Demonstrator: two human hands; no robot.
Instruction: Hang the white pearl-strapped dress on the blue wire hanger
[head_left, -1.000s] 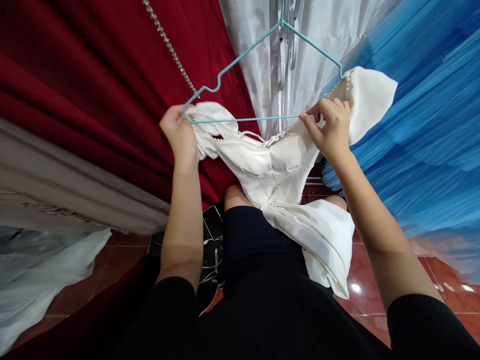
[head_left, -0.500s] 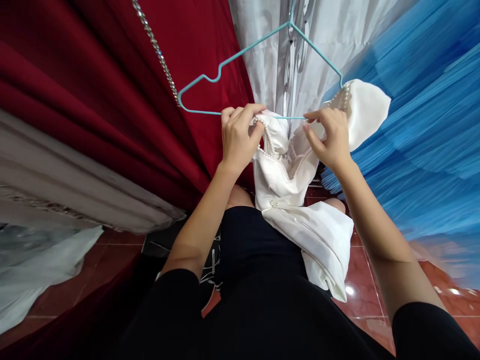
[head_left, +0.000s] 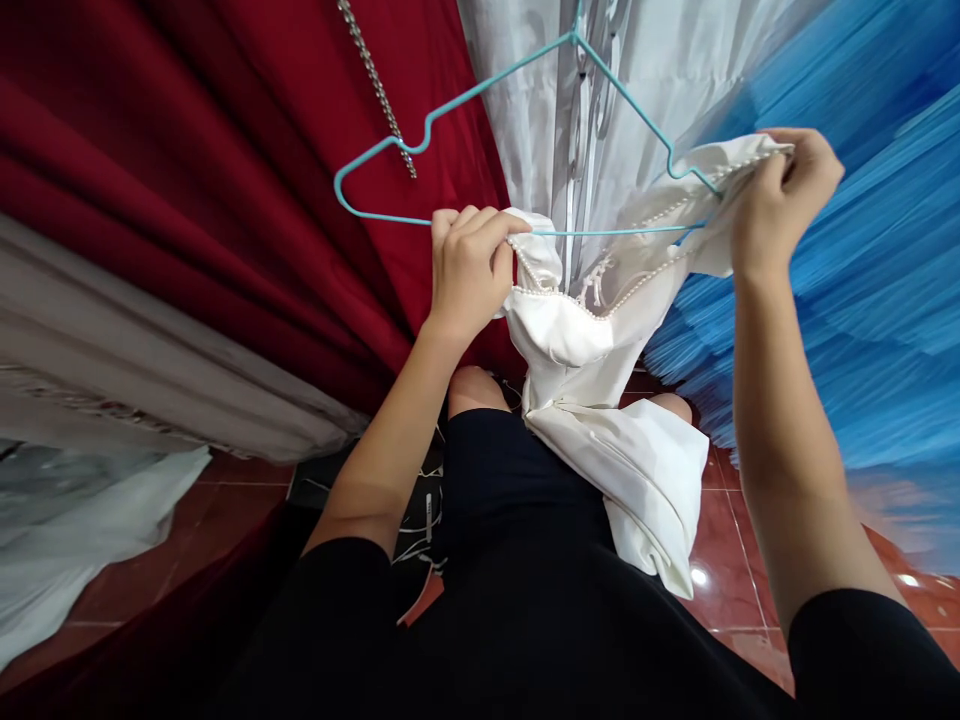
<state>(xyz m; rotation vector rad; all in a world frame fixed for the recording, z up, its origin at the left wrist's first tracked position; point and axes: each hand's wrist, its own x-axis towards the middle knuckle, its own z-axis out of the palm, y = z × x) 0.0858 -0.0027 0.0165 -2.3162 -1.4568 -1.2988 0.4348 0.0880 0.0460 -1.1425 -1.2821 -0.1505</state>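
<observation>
A white dress (head_left: 574, 345) with pearl-beaded edges hangs in front of me, its skirt draped over my lap. A light-blue hanger (head_left: 495, 90) is above it. The hanger's right end passes inside the dress's right sleeve; its left end is bare. My left hand (head_left: 472, 265) is closed around the hanger's bottom bar and the dress's left sleeve (head_left: 536, 250). Further right and higher, my right hand (head_left: 787, 195) grips the beaded right sleeve (head_left: 712, 160) and stretches it outward past the hanger's end.
Red fabric (head_left: 300, 200) with a rhinestone strap (head_left: 375, 85) hangs at left, beside greyish cloth (head_left: 150, 330). White garments (head_left: 517, 100) hang behind the hanger. Blue tulle (head_left: 885, 330) fills the right side. Below is a red tiled floor (head_left: 731, 540).
My right hand has gone from the hanger's bottom bar out to the right, drawing the right sleeve over the hanger's end. My left hand has barely shifted. The hanger moved slightly left.
</observation>
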